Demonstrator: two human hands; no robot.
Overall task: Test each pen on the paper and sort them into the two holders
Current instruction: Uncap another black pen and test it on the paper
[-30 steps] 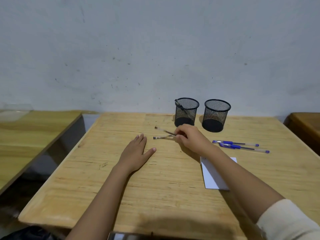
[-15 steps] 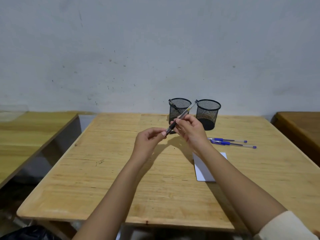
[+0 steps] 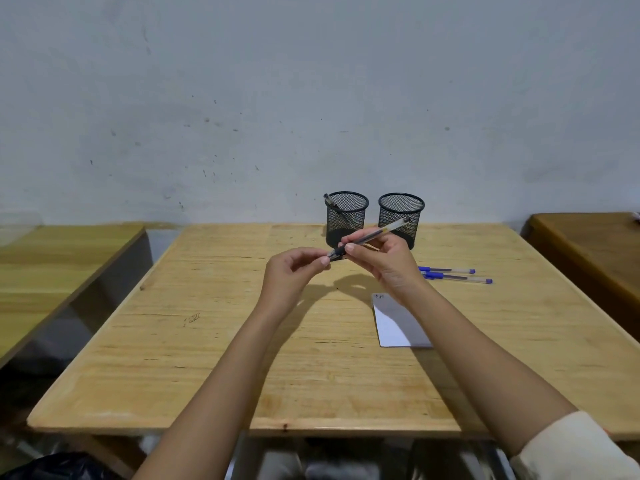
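My right hand (image 3: pixel 389 263) grips a black pen (image 3: pixel 377 233) by its barrel, held above the table and tilted up to the right. My left hand (image 3: pixel 292 277) pinches the pen's dark lower end, the cap. Behind them stand two black mesh holders: the left holder (image 3: pixel 346 216) has one pen leaning in it, the right holder (image 3: pixel 401 211) looks empty. A white paper (image 3: pixel 398 323) with a small scribble at its top lies on the table (image 3: pixel 207 341) under my right forearm. Two blue pens (image 3: pixel 453 275) lie to the right of my right hand.
A second wooden table (image 3: pixel 52 265) stands to the left across a gap, and another wooden surface (image 3: pixel 588 251) at the right edge. A grey wall rises right behind the holders. A dark bag (image 3: pixel 59 467) lies below the front left corner.
My right hand picked the black pen off the table and raised it. My left hand left the tabletop and now pinches the pen's capped end. The pen has tilted lower since half a second ago.
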